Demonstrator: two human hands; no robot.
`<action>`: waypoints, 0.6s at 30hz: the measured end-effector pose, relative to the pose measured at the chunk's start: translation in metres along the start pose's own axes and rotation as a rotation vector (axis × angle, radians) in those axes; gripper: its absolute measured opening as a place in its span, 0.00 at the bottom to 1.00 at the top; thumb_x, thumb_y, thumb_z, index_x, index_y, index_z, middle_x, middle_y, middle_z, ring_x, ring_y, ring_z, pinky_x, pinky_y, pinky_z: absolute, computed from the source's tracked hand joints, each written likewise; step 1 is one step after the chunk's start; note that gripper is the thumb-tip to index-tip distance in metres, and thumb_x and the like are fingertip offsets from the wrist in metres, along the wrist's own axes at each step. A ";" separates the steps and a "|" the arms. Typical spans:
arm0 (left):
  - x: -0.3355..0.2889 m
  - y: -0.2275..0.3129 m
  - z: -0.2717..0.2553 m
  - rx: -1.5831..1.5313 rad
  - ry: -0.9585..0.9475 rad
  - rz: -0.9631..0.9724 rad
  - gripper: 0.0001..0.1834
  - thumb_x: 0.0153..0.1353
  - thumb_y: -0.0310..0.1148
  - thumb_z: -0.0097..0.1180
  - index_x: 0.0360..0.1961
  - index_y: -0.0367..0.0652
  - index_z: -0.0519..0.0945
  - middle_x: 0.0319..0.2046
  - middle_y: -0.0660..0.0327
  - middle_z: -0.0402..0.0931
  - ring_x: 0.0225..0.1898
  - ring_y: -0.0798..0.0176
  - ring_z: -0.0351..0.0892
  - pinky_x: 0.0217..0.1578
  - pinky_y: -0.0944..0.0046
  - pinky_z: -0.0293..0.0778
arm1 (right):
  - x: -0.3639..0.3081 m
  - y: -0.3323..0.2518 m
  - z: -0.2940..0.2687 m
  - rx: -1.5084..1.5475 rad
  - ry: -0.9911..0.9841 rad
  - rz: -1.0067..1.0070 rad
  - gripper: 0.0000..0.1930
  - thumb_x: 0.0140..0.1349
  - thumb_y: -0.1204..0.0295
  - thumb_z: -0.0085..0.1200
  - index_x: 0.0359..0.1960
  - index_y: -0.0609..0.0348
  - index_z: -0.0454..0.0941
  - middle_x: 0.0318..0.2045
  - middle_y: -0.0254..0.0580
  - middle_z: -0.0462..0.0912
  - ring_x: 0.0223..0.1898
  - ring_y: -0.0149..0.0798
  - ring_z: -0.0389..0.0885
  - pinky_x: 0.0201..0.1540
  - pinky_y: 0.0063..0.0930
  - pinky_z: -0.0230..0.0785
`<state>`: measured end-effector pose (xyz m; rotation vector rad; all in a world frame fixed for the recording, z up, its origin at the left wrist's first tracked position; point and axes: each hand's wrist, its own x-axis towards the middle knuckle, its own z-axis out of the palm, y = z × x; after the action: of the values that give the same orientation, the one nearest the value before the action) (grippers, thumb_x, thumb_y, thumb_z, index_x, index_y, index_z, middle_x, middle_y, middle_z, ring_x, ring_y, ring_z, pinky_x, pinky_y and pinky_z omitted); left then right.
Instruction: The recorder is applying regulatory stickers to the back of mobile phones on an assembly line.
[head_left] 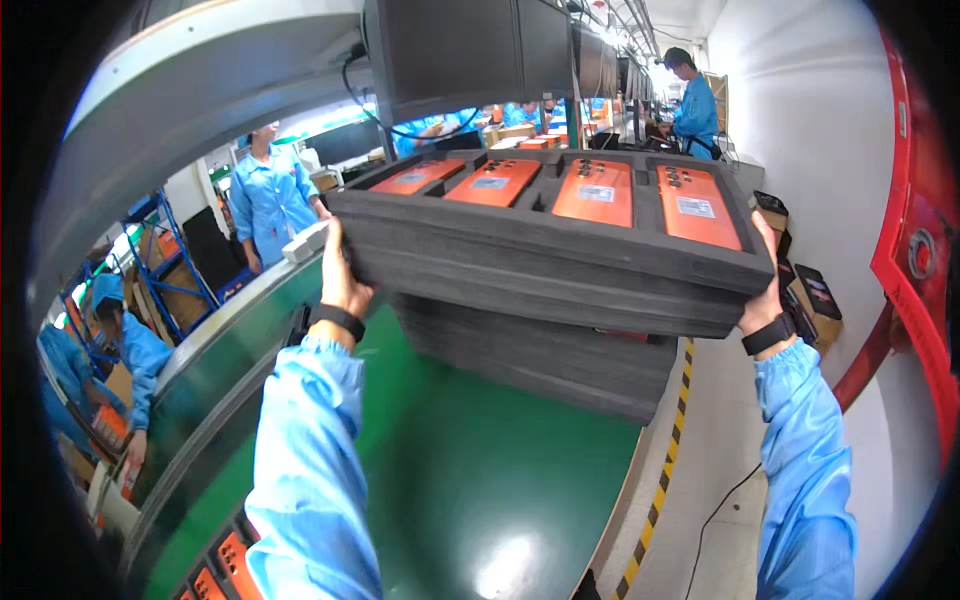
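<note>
My left hand (345,280) grips the left end of a dark grey foam tray (540,235), thumb up along its side. At the opposite end my right hand (763,290) holds the same tray, fingers mostly hidden behind the foam. More than one foam layer seems to lie between my hands. Several orange flat-cased devices (593,192) with pale labels and dark round parts at one end sit in the tray's cut-outs. Beneath it stands a lower stack of grey foam trays (540,365), offset from the tray I hold; I cannot tell whether they touch.
A green work surface (470,470) carries the lower stack. More orange devices (235,560) lie by my left forearm. Dark screens (450,55) hang above. Co-workers in blue stand at left (270,195) and far right (695,105). Boxes (815,300) line the white wall.
</note>
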<state>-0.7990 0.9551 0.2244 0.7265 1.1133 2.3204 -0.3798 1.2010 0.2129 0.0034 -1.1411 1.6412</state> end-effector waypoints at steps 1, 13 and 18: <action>0.011 -0.015 0.002 0.040 0.039 -0.002 0.40 0.51 0.63 0.50 0.59 0.48 0.64 0.58 0.58 0.63 0.59 0.53 0.61 0.56 0.43 0.55 | 0.005 0.008 0.001 0.023 0.003 0.102 0.24 0.59 0.51 0.47 0.50 0.54 0.70 0.45 0.34 0.75 0.45 0.32 0.73 0.49 0.25 0.66; 0.076 -0.100 -0.057 0.146 0.329 0.193 0.30 0.53 0.56 0.52 0.52 0.50 0.67 0.46 0.63 0.69 0.37 0.66 0.67 0.30 0.64 0.61 | -0.013 0.055 0.033 -0.095 0.156 0.262 0.33 0.58 0.41 0.42 0.55 0.53 0.66 0.52 0.37 0.71 0.52 0.35 0.68 0.55 0.31 0.61; 0.027 -0.102 -0.001 0.406 0.397 0.049 0.24 0.58 0.53 0.48 0.46 0.44 0.71 0.37 0.61 0.71 0.33 0.65 0.66 0.31 0.61 0.64 | -0.010 0.054 0.015 -0.139 0.117 0.206 0.31 0.60 0.48 0.47 0.59 0.55 0.62 0.58 0.34 0.65 0.59 0.33 0.62 0.61 0.29 0.52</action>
<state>-0.8023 1.0286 0.1483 0.4350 1.7959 2.3657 -0.4240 1.1859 0.1804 -0.3050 -1.1934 1.7143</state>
